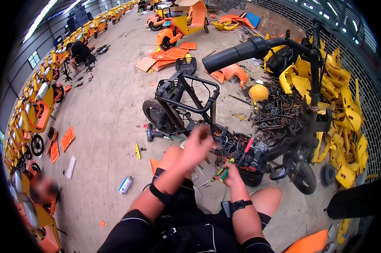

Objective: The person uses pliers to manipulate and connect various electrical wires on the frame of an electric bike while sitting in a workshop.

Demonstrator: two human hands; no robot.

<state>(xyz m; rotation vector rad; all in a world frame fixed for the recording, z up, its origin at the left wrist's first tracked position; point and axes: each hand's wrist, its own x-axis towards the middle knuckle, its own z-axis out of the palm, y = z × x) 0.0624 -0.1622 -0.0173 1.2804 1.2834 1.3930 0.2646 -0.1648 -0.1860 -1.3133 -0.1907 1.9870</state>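
Note:
In front of me stands a stripped electric scooter frame (189, 110), black, with its wheels on and wiring bared along the low middle section. My left hand (196, 145) is raised beside the rear of that section, smeared by motion, so its fingers and anything in them do not show clearly. My right hand (231, 173) is closed round green-handled pliers (222, 170), held low at the near side of the wiring (234, 143). A red strip (248, 146) stands out among the dark parts there. The handlebar grip (234, 54) reaches across above the frame.
A cordless drill (156, 134), a yellow tool (138, 151) and a spray can (125, 185) lie to the left. Dark metal parts (279, 114) and yellow body panels (342, 122) are heaped at right. Orange panels (167, 57) lie beyond; a person (78, 52) works far left.

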